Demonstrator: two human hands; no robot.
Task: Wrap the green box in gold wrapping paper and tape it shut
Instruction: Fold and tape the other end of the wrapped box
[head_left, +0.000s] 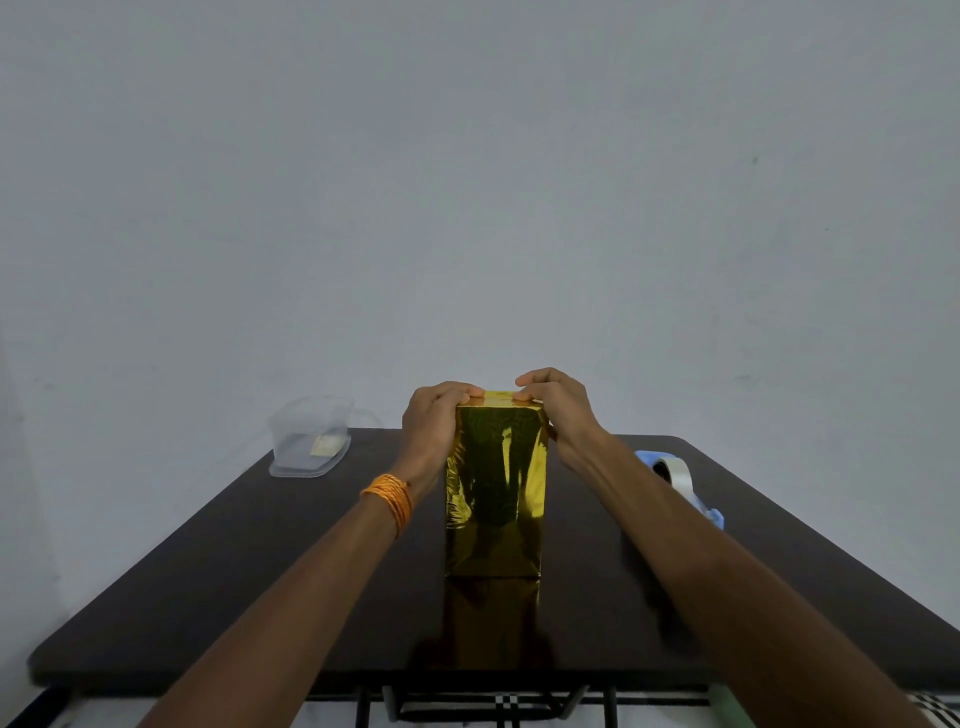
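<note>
one gold-wrapped box upright mid-tabletop, two hands on its top end, left hand fingers curled over left edge, right hand fingers pinching right edge, one clear plastic container far left, one tape dispenser right

Dark glossy table, one: bearing a gold-wrapped box standing upright at its middle, a clear plastic container sitting at the far left corner, a blue tape dispenser lying near the right edge
</note>
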